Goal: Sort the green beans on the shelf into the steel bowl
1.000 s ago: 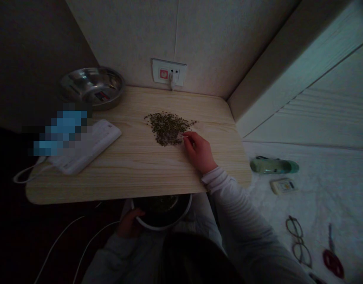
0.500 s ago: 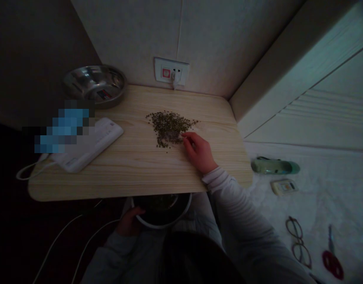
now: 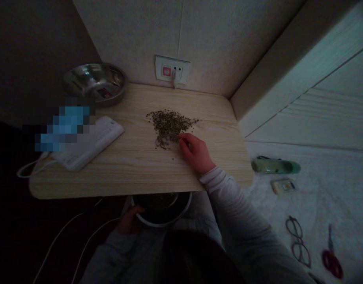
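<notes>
A loose pile of small greenish-brown beans [image 3: 169, 123], like mung beans, is spread over the middle of the wooden table [image 3: 134, 173]. At the pile's lower right edge, my right hand [image 3: 196, 152] has its fingers curled in and the fingertips touching the beans. Whatever lies between those fingertips is hidden. Below the table's front edge, my left hand [image 3: 130, 221] is closed on the rim of a dark round basin [image 3: 169, 223] with a pale edge. The basin rests on my lap, partly under the tabletop, and its contents are too dark to make out.
A steel bowl [image 3: 94, 83] stands at the back left. In front of it lies a white power strip [image 3: 95, 142] beside a blurred blue item [image 3: 66, 124]. A wall socket [image 3: 172, 70] is behind. To the right are a green bottle [image 3: 275, 165], glasses [image 3: 298, 240] and red-handled scissors [image 3: 332, 262].
My right hand has shifted slightly left along the pile's lower edge. Some beans there have moved, and one now lies apart towards the front. My left hand keeps its place on the basin.
</notes>
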The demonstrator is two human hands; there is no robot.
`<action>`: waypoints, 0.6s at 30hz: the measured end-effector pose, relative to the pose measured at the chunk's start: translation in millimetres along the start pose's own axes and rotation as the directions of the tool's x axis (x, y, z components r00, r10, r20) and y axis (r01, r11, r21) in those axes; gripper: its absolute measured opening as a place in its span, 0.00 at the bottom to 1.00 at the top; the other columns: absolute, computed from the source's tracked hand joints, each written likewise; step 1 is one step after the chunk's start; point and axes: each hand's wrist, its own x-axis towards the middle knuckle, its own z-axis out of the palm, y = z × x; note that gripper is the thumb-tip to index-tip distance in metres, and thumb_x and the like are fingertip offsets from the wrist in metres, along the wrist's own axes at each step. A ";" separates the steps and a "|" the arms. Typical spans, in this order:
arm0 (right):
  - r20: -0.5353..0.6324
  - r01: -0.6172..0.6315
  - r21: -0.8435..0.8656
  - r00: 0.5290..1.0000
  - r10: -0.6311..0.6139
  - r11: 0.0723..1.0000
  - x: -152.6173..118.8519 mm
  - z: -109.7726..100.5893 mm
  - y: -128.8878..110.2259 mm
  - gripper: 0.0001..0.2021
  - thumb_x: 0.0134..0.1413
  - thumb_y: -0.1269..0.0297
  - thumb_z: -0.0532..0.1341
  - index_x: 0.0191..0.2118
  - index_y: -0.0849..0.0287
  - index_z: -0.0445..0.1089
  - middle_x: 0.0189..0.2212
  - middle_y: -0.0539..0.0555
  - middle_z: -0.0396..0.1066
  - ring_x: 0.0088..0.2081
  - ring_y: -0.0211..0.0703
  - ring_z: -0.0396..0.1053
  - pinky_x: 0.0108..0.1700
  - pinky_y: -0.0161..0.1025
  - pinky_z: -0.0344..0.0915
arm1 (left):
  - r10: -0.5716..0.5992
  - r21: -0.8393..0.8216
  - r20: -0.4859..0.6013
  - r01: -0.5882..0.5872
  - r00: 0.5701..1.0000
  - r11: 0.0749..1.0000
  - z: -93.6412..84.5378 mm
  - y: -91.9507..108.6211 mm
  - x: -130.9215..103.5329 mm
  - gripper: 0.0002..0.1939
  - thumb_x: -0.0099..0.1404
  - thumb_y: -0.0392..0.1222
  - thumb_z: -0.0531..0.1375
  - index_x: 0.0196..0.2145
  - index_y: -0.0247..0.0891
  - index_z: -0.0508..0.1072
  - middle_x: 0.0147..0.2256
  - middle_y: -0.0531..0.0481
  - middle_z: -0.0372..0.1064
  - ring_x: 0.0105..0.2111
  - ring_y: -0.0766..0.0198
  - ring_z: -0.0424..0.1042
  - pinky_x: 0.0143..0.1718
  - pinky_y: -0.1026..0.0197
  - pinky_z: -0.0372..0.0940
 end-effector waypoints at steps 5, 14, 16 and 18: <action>-0.047 -0.016 -0.011 0.999 0.015 1.000 0.9 1.1 1.7 0.12 0.53 0.65 0.49 0.39 0.61 0.65 0.34 0.54 0.69 0.34 0.38 0.66 0.37 0.35 0.62 | -0.016 0.005 -0.037 0.016 0.999 1.000 2.8 1.2 -3.0 0.14 0.39 0.27 0.54 0.25 0.35 0.74 0.30 0.46 0.74 0.42 0.48 0.67 0.40 0.50 0.63; -0.013 0.027 -0.011 1.000 -0.027 1.000 -0.4 1.3 0.3 0.11 0.53 0.65 0.49 0.39 0.59 0.65 0.34 0.53 0.69 0.35 0.37 0.66 0.37 0.35 0.62 | 0.021 -0.015 -0.023 -0.022 1.000 1.000 -5.3 -1.2 5.8 0.17 0.38 0.26 0.55 0.27 0.35 0.74 0.28 0.49 0.75 0.40 0.49 0.68 0.38 0.51 0.65; -0.022 0.022 -0.022 0.999 -0.022 1.000 -0.5 1.1 0.8 0.11 0.53 0.65 0.49 0.39 0.59 0.65 0.34 0.53 0.69 0.35 0.38 0.66 0.37 0.35 0.62 | 0.036 -0.021 -0.010 -0.036 0.999 0.999 -6.1 -0.9 5.7 0.15 0.38 0.26 0.55 0.26 0.35 0.74 0.27 0.49 0.75 0.39 0.49 0.69 0.39 0.52 0.65; -0.031 0.025 -0.034 0.999 -0.026 0.999 -0.5 1.1 1.1 0.11 0.53 0.65 0.49 0.39 0.60 0.65 0.34 0.54 0.70 0.35 0.38 0.66 0.37 0.36 0.63 | 0.023 -0.015 -0.001 -0.023 1.000 1.000 -6.2 0.3 4.6 0.14 0.39 0.26 0.55 0.25 0.35 0.74 0.26 0.49 0.75 0.39 0.50 0.69 0.39 0.52 0.65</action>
